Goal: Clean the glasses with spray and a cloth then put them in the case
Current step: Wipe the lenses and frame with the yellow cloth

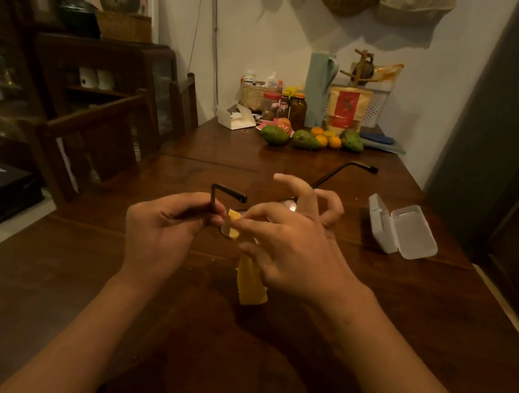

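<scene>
Here the left hand (pixel 161 233) grips the glasses (pixel 227 191) by the frame corner to steady them; just right of that grip, the right hand (pixel 290 250) pinches the yellow cloth (pixel 251 286) onto a lens. Further right, the case (pixel 408 232) lies open, likely awaiting them.

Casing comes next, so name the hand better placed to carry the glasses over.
Likely left: the left hand grips the glasses, the right hand pinches the yellow cloth. The open case lies right, so it reaches across.
</scene>
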